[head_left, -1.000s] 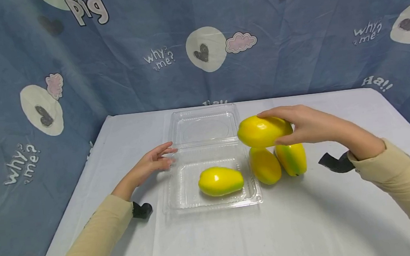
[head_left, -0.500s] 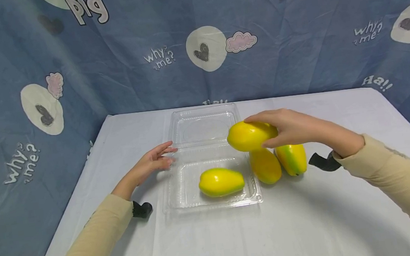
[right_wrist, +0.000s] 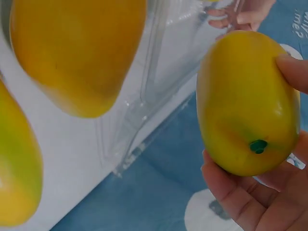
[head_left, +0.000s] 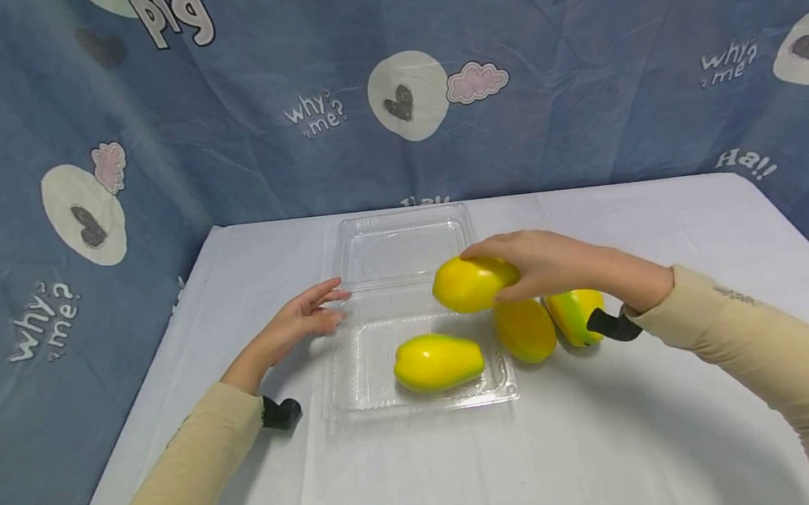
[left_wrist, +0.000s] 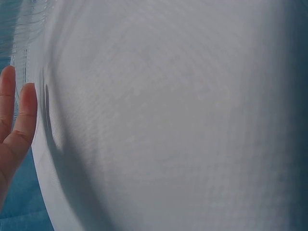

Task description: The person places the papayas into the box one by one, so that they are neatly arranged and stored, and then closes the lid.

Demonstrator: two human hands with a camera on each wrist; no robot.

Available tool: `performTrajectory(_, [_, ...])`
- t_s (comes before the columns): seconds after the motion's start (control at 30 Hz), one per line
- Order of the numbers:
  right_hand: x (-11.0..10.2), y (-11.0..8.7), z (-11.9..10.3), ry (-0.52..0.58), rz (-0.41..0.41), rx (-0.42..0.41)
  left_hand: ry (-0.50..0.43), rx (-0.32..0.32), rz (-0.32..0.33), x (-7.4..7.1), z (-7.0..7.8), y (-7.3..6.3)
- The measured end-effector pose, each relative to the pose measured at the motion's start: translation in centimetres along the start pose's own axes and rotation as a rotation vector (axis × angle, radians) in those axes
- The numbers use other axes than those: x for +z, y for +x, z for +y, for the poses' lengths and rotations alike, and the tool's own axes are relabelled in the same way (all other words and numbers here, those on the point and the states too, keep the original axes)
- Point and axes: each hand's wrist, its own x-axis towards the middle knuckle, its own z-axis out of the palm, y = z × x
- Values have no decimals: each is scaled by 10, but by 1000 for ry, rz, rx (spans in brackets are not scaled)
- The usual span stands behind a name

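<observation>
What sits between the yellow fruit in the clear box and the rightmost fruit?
The head view shows the box's right rim, then another yellow fruit, between them.

The person wears long beige sleeves of plain cloth: the left sleeve [head_left: 177, 482] toward the desk's [head_left: 414, 482] left edge, the right sleeve [head_left: 764, 363] toward its right, creased near the elbow. Beyond the cuffs, left hand [head_left: 300, 317] and right hand [head_left: 535, 263] are bare. A black stub [head_left: 282, 413] with a rounded end shows at the left cuff, a curved black strip [head_left: 614, 326] at the right. Small dark lettering [head_left: 735, 296], unreadable, marks the right sleeve.
</observation>
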Motion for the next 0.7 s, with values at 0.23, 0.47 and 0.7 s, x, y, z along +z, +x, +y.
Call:
performTrajectory(0.23, [10,8,0,-24,-22,-20,-18,7,-10,0,-2,2])
performTrajectory(0.47, [20,17,1,-50,-52,-54,-23,11,-11,-1,-3,3])
performTrajectory(0.7, [27,22,-2,-59,-74,-53,-17,12,-11,-1,-3,2])
